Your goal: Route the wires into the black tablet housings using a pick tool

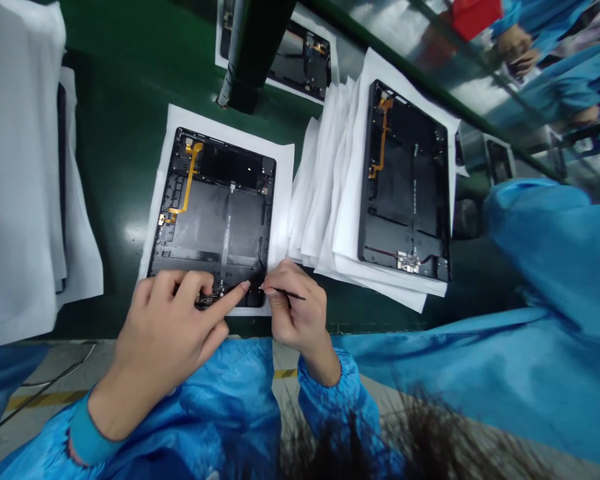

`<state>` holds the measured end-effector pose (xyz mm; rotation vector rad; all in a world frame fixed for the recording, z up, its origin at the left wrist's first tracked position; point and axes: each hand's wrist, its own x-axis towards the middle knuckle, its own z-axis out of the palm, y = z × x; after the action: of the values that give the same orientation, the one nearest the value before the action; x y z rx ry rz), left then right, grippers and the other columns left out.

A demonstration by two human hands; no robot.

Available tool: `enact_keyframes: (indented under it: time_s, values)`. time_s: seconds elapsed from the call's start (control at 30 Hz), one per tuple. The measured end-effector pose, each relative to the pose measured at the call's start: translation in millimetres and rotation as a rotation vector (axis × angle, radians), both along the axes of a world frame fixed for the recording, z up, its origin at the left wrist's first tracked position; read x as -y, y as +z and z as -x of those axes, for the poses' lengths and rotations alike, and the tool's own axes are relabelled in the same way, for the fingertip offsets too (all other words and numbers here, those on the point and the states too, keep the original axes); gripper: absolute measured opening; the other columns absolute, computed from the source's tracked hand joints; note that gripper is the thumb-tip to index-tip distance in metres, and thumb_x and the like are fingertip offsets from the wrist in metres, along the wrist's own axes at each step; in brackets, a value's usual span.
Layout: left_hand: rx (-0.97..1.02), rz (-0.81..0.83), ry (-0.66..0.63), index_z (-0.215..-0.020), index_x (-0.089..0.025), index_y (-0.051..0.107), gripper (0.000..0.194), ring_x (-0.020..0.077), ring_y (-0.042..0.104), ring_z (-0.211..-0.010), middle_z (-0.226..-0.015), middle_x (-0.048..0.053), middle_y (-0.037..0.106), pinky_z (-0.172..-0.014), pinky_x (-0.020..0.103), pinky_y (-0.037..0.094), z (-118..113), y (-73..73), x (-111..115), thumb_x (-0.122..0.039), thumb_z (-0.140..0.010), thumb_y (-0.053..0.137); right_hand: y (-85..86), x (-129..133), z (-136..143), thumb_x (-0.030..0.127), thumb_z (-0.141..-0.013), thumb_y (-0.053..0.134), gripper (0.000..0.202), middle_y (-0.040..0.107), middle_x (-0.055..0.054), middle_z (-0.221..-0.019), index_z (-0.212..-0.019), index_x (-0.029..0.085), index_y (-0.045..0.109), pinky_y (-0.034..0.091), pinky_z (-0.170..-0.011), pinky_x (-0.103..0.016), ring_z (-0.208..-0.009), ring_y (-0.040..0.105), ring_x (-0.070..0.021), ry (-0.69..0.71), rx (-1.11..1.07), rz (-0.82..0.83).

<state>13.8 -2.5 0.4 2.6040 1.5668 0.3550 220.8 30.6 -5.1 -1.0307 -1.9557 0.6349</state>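
An opened black tablet housing (215, 220) lies on a white foam sheet (283, 200), with an orange flex cable (190, 177) down its left side and a large dark battery area in the middle. My left hand (173, 333) rests over its near edge. The index finger is stretched out onto the lower right part, and the other fingers are spread and partly bent. At the near right corner, my right hand (297, 303) pinches a thin black stick-like tool (294, 295). Its tip meets the corner; what lies under it is too small to make out.
Right of the work, another tablet housing (405, 187) lies on stacked white foam sheets (325, 187). More sheets (20, 173) are piled at the left. A dark green post (260, 53) rises behind, near another housing (305, 60). Co-workers' blue sleeves (545, 253) reach in from the right.
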Motion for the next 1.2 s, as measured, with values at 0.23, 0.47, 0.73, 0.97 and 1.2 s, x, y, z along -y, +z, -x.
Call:
enact_keyframes:
  time_s: [0.23, 0.47, 0.73, 0.97, 1.2]
  values:
    - [-0.018, -0.02, -0.019, -0.141, -0.04, 0.054, 0.052, 0.0271, 0.047, -0.085, -0.097, 0.006, 0.061, -0.071, 0.04, 0.031, 1.3, -0.3, -1.3, -0.03, -0.09, 0.059, -0.3, 1.6, -0.1, 0.004, -0.092, 0.048, 0.018, 0.061, -0.003, -0.078, -0.093, 0.021, 0.056, 0.048, -0.064, -0.031, -0.071, 0.058, -0.0165, -0.05, 0.025, 0.01]
    - [-0.015, -0.055, -0.025, -0.137, -0.039, 0.058, 0.049, 0.0259, 0.047, -0.085, -0.094, 0.004, 0.061, -0.071, 0.039, 0.033, 0.8, 0.6, -2.0, -0.027, -0.089, 0.06, -1.5, -0.2, 1.7, 0.004, -0.091, 0.047, 0.019, 0.059, -0.002, -0.074, -0.091, 0.021, 0.055, 0.048, -0.063, -0.032, -0.067, 0.054, -0.0159, -0.003, 0.002, 0.004]
    - [0.034, -0.153, -0.079, -0.127, -0.033, 0.064, 0.04, 0.0246, 0.05, -0.086, -0.093, 0.004, 0.064, -0.069, 0.037, 0.036, 5.6, -2.7, -4.1, -0.027, -0.088, 0.064, -1.3, 2.6, 1.4, 0.004, -0.092, 0.049, 0.019, 0.066, -0.005, -0.082, -0.096, 0.019, 0.06, 0.052, -0.066, -0.033, -0.075, 0.062, -0.0173, -0.012, -0.002, 0.026]
    - [0.019, -0.132, -0.072, -0.128, -0.034, 0.064, 0.042, 0.0246, 0.05, -0.084, -0.091, 0.004, 0.063, -0.069, 0.038, 0.035, 3.9, -0.9, -5.2, -0.027, -0.087, 0.063, 0.0, 1.8, -0.2, 0.007, -0.092, 0.049, 0.016, 0.064, -0.005, -0.08, -0.09, 0.02, 0.059, 0.053, -0.064, -0.034, -0.072, 0.06, -0.0174, 0.046, -0.032, 0.069]
    - [0.005, -0.107, -0.081, -0.13, -0.034, 0.062, 0.042, 0.0244, 0.049, -0.084, -0.091, 0.003, 0.063, -0.069, 0.038, 0.035, 6.0, -0.5, -5.1, -0.028, -0.088, 0.062, -1.8, 2.5, -1.6, 0.007, -0.094, 0.05, 0.018, 0.067, -0.004, -0.079, -0.097, 0.019, 0.062, 0.054, -0.065, -0.032, -0.076, 0.065, -0.0174, -0.007, -0.157, 0.157]
